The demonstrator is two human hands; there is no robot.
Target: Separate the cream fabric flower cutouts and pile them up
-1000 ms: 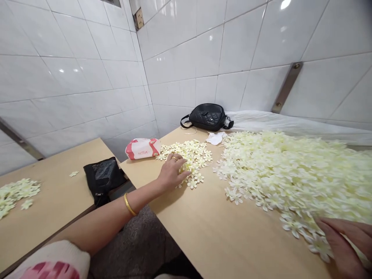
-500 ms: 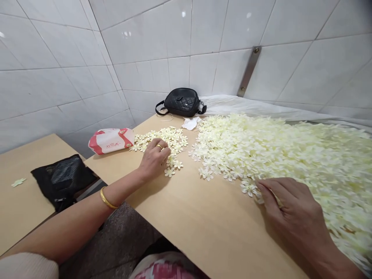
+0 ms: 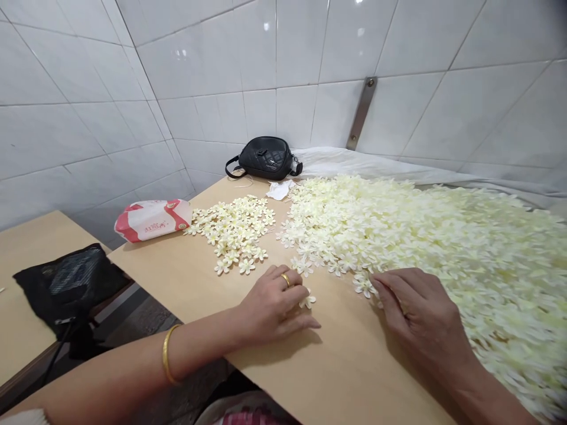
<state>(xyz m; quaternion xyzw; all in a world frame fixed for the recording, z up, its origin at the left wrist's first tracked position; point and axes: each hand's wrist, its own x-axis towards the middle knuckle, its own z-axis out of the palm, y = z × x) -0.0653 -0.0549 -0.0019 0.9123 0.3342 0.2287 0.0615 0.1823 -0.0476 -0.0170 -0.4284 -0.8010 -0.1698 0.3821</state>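
Note:
My left hand (image 3: pixel 283 304), with a gold ring and a gold bangle at its wrist, is over the table in front of me. Its fingers are curled, and a small pale-yellow artificial flower (image 3: pixel 308 300) shows between the index finger and thumb. My right hand (image 3: pixel 416 313) rests at the near edge of a large heap of pale artificial flower heads (image 3: pixel 398 230), thumb and fingers pinched. Petals peek out by its fingertips, beside another flower (image 3: pixel 363 285); the grip itself is partly hidden. A smaller group of flowers (image 3: pixel 237 227) lies spread left of the heap.
On the wooden table (image 3: pixel 336 360) are a red-and-white paper packet (image 3: pixel 155 221), a black quilted bag (image 3: pixel 266 158) and a crumpled tissue (image 3: pixel 280 190). A black pouch (image 3: pixel 73 286) sits on another table at left. Tiled wall (image 3: pixel 212 65) stands behind.
My left hand has moved from the smaller flower group rightward and nearer to me, with a flower now showing at its fingers. My right hand stays pinched at the heap's edge. The view has shifted slightly.

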